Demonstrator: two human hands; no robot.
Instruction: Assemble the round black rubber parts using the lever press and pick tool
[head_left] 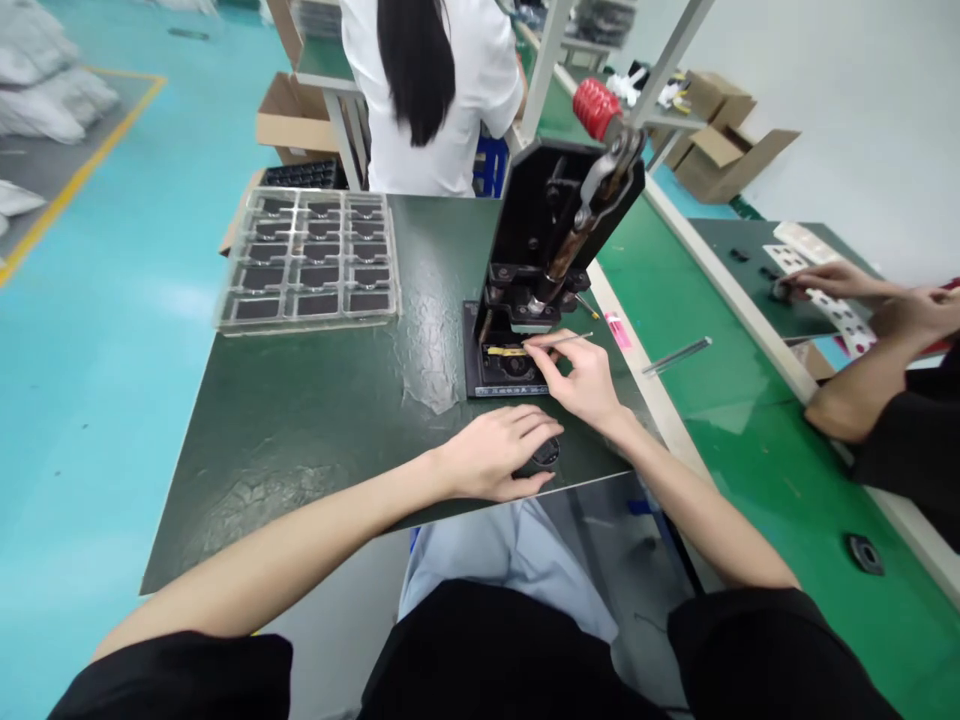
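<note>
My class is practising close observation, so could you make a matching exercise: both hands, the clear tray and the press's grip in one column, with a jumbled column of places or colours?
Column one
1. Left hand
2. Right hand
3. Clear tray
4. Ridged grip

Column two
A. Red, at the top of the black press
B. Around a dark round part near the table's front edge
C. At the press's base, pinching a slim tool
D. On the dark green table, to the left of the press

Right pairs: 1-B, 2-C, 3-D, 4-A
</note>
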